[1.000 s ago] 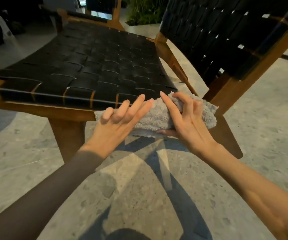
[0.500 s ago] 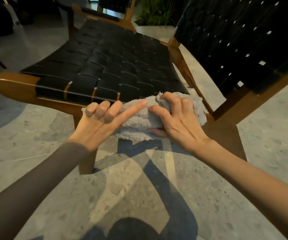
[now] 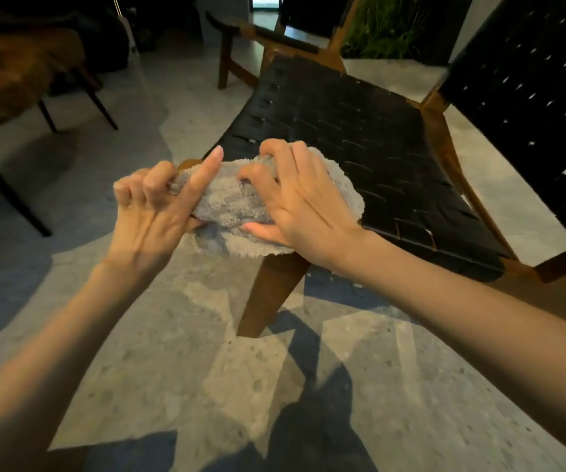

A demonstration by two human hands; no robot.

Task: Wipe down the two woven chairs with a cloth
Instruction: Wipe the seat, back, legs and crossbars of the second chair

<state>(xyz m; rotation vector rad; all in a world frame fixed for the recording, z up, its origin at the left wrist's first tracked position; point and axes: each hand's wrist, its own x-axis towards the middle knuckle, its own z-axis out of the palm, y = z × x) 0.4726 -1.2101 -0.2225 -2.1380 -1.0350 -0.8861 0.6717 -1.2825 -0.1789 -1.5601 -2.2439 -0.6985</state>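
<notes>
Woven chair (image 3: pixel 360 137): black strap seat on a brown wooden frame, right of centre; landmark for every entry below.
Stool (image 3: pixel 12 73): brown, fuzzy-topped, dark legs; far left of the chair, well apart.
Floor (image 3: pixel 172 352): speckled grey stone, patched with light and shadow; under and in front of the chair.
Left hand (image 3: pixel 152 212): just left of the chair's near corner; index finger straight along the cloth, other three fingers curled, thumb tucked beneath; grasping the cloth's left end.
Cloth (image 3: pixel 227 199): grey, fluffy, bunched into a wad between both hands; in front of the chair's near corner, above the visible leg; contact with the seat not discernible.
Right hand (image 3: pixel 295 199): at the chair's near edge; fingers hooked into the top of the cloth, thumb beneath; clenched round it.
Second woven chair (image 3: pixel 309 15): behind the first, only partly in view.
Backrest (image 3: pixel 530 97): black weave, rising at the chair's far right.
Change: half a second back, drawn out longer under flatter left fingers; now gathered tighter, left fingers curled in.
Reading for the task: probably a regather or refold to present a fresh face, not a wiping stroke; cleaned portions of either chair impossible to confirm.
</notes>
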